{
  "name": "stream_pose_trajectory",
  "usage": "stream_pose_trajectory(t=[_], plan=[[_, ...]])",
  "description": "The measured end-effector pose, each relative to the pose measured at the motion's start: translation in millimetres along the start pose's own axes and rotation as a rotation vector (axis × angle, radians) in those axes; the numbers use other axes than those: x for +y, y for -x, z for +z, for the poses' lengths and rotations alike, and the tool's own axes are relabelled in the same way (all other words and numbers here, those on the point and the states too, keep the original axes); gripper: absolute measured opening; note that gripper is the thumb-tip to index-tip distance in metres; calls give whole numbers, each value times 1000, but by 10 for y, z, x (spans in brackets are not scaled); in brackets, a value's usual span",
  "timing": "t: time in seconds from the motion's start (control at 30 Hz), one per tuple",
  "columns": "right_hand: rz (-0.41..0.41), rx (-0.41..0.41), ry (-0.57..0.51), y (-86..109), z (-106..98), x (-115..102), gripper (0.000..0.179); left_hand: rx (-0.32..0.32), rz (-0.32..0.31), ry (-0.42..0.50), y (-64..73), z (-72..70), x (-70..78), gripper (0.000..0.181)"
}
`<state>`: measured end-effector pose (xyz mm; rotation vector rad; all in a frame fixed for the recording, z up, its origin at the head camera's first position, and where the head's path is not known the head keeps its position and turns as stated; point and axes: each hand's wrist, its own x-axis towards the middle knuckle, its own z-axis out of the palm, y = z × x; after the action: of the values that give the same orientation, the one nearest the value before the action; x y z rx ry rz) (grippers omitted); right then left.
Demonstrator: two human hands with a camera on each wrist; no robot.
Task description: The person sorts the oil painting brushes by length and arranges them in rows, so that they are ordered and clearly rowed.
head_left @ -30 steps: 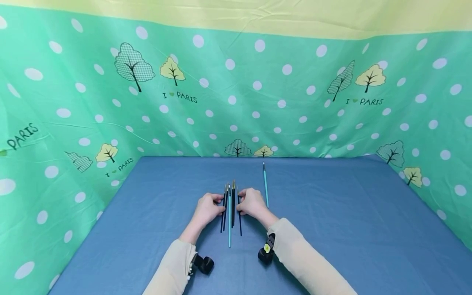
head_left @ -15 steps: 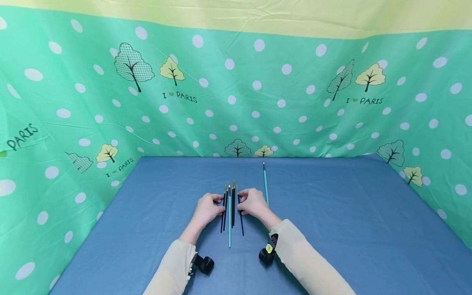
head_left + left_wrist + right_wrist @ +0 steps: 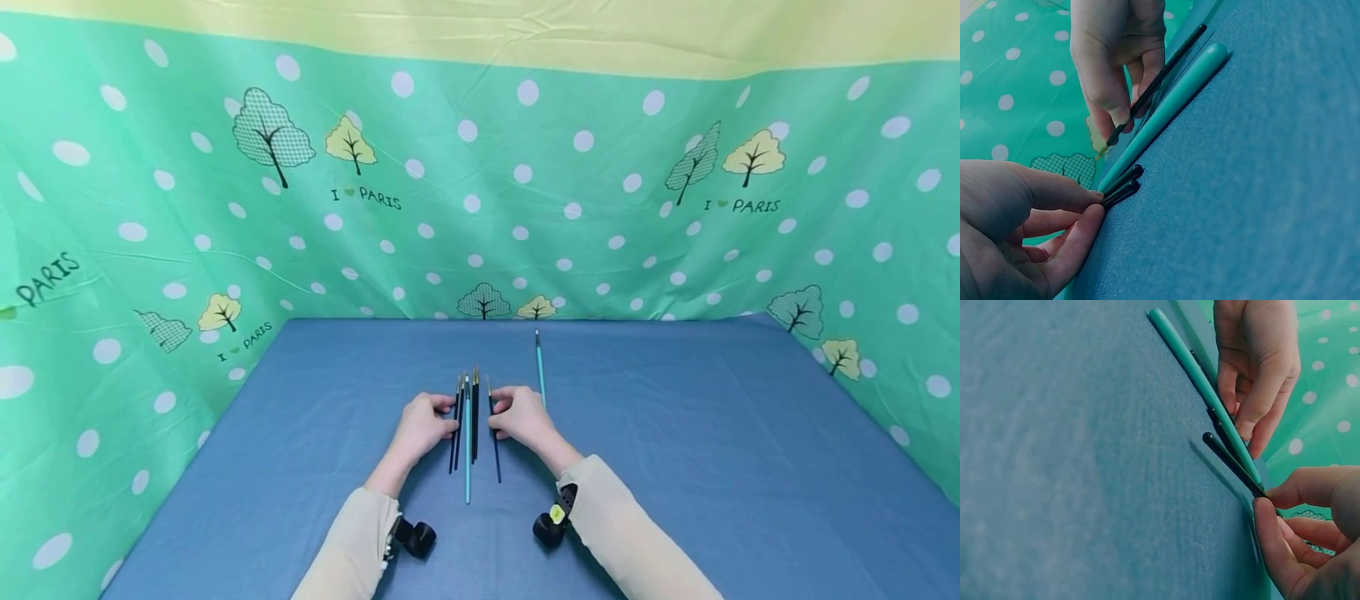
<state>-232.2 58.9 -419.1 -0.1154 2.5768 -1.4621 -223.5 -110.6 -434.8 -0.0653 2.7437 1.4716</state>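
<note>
My right hand [image 3: 522, 415] pinches a thin dark paintbrush [image 3: 497, 458] between thumb and fingers, a little apart from the others. In the left wrist view its handle slants above the cloth, bristles downward. My left hand [image 3: 422, 425] has thumb and finger on a pair of dark paintbrushes [image 3: 453, 454] at the left of the group; in the left wrist view their rounded handle ends [image 3: 1129, 187] poke out past the fingertips. Between the hands lie a longer turquoise paintbrush [image 3: 468, 458] and some black paintbrushes [image 3: 475, 421], bristles pointing away from me.
Another turquoise paintbrush [image 3: 539, 362] lies farther back, its near end hidden behind the right hand. Blue cloth [image 3: 712, 433] covers the table. A green dotted curtain [image 3: 570, 192] hangs along the back and sides. Each wrist carries a small black camera [image 3: 550, 529].
My right hand has moved slightly right, drawing the pinched dark paintbrush away from the group. The left hand and the other paintbrushes have stayed in place.
</note>
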Motion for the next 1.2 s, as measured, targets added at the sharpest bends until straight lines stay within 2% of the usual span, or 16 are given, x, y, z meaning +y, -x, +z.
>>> stream_pose_trajectory(t=[0.77, 1.2], plan=[[-35, 31, 16, 267, -201, 80, 49, -17, 19, 34, -21, -3, -41, 40], [13, 29, -2, 494, -336, 93, 50, -8, 19, 36, -7, -6, -20, 40]])
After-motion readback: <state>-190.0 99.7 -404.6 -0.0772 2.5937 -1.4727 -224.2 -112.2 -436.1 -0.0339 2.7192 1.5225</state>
